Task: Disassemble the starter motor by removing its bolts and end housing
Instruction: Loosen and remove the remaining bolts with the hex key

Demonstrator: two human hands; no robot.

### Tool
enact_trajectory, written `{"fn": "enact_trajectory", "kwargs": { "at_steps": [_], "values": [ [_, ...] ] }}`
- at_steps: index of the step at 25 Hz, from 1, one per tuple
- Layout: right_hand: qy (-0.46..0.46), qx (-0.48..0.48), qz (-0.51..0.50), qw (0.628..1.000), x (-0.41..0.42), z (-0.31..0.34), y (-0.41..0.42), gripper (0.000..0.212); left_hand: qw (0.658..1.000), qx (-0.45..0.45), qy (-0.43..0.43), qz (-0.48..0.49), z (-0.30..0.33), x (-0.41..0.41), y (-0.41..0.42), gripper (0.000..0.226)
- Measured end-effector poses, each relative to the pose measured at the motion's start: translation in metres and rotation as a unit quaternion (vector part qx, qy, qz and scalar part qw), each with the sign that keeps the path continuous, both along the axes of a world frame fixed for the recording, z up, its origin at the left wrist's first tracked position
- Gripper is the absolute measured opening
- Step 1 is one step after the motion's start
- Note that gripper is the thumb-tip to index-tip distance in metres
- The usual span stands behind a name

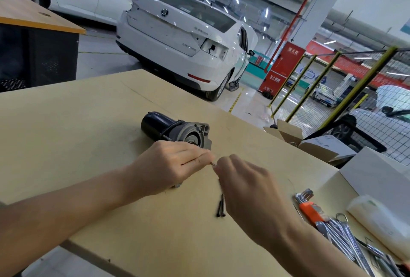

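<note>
The black-bodied starter motor with its grey cast-metal end housing [177, 130] lies on its side on the pale wooden table [66, 121], just beyond the hands. The left hand [164, 165] and right hand [244, 190] meet fingertip to fingertip, their curled fingers pinching a thin metal pin [213, 164] between them. Two long dark bolts [221, 205] lie on the table beside the right hand. Chrome wrenches [346, 239] sit at the right.

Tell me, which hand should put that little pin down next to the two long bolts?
Probably the right hand. Both hands pinch the thin pin between them, but the two long bolts lie just under the right hand, while the left hand sits farther from them, nearer the starter motor.
</note>
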State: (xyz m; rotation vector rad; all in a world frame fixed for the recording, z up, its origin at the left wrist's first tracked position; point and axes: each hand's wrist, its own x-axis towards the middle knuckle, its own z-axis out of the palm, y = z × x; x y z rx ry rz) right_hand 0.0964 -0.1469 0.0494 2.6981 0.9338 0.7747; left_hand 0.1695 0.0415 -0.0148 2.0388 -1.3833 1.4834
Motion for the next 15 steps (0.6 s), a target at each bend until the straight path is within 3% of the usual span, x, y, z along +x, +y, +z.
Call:
{"fn": "enact_trajectory", "kwargs": {
  "at_steps": [1,2,3,4,5,6,8,11,13,14,15],
  "values": [
    [-0.071,-0.11,0.008,0.991,0.0,0.0,-0.002,0.018,1.0,0.001,-0.004,0.007,-0.001,-0.001,-0.001,0.018],
    [-0.114,-0.16,0.025,0.98,0.0,-0.001,-0.006,0.022,1.0,0.008,-0.011,0.017,-0.002,-0.002,-0.002,0.02],
    [-0.097,-0.151,0.03,0.983,-0.002,-0.002,-0.006,0.021,0.999,0.017,-0.02,0.027,-0.003,-0.003,-0.001,0.023],
    [-0.036,-0.099,0.028,0.994,-0.004,-0.002,-0.006,0.018,0.999,0.026,-0.026,0.035,-0.004,-0.003,0.002,0.026],
    [0.059,0.003,0.024,0.998,-0.006,0.001,-0.004,0.026,0.998,0.03,-0.032,0.038,-0.003,-0.003,0.005,0.029],
    [0.158,0.125,0.011,0.979,-0.008,0.003,0.0,0.041,0.998,0.03,-0.034,0.036,-0.002,-0.004,0.007,0.032],
    [0.353,0.323,-0.05,0.877,-0.01,0.007,0.01,0.05,0.999,0.03,-0.036,0.027,-0.001,-0.003,0.01,0.032],
    [0.45,0.476,-0.109,0.748,-0.006,0.007,0.019,0.042,0.999,0.029,-0.029,0.012,-0.003,0.001,0.011,0.032],
    [0.453,0.522,-0.121,0.713,-0.005,0.008,0.02,0.04,0.997,-0.009,0.069,0.041,-0.002,0.011,0.017,0.052],
    [0.449,0.527,-0.125,0.71,-0.005,0.008,0.02,0.04,0.979,-0.032,0.173,0.099,-0.001,0.019,0.024,0.08],
    [0.442,0.521,-0.129,0.719,-0.005,0.008,0.02,0.04,0.94,-0.044,0.302,0.153,0.0,0.026,0.032,0.108]
  ]
}}
